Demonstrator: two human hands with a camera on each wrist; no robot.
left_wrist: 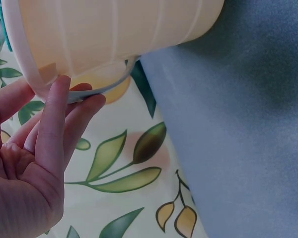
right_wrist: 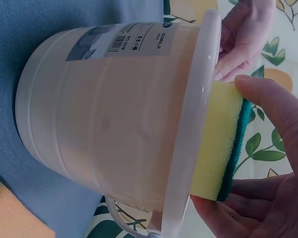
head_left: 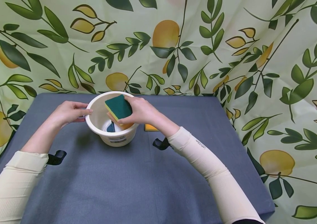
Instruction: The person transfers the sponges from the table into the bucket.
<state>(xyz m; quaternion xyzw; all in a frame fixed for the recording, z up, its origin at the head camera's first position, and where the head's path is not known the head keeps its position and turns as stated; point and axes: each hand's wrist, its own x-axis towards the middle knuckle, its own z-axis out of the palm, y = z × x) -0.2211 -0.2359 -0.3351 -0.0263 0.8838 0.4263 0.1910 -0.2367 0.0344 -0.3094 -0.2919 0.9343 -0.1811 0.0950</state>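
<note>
A white plastic bucket (head_left: 118, 141) stands upright on the table. At its left rim, my left hand (head_left: 69, 113) grips with the thumb over the edge and the fingers outside, beside the bucket's handle (left_wrist: 107, 88). My right hand (head_left: 143, 111) pinches a yellow sponge with a green scouring side (head_left: 119, 106) between thumb and fingers. In the right wrist view this sponge (right_wrist: 217, 139) is at the bucket's mouth, partly hidden behind the rim. Inside the bucket, an orange piece (head_left: 125, 126) and a blue piece (head_left: 110, 127) show under the sponge.
Right of the bucket lies an orange sponge (head_left: 151, 128), partly hidden by my right forearm; it also shows in the right wrist view as an orange block (right_wrist: 19, 215). A blue-grey cloth (head_left: 136, 186) covers the table. Leaf-patterned fabric (head_left: 136, 68) hangs behind and at the sides.
</note>
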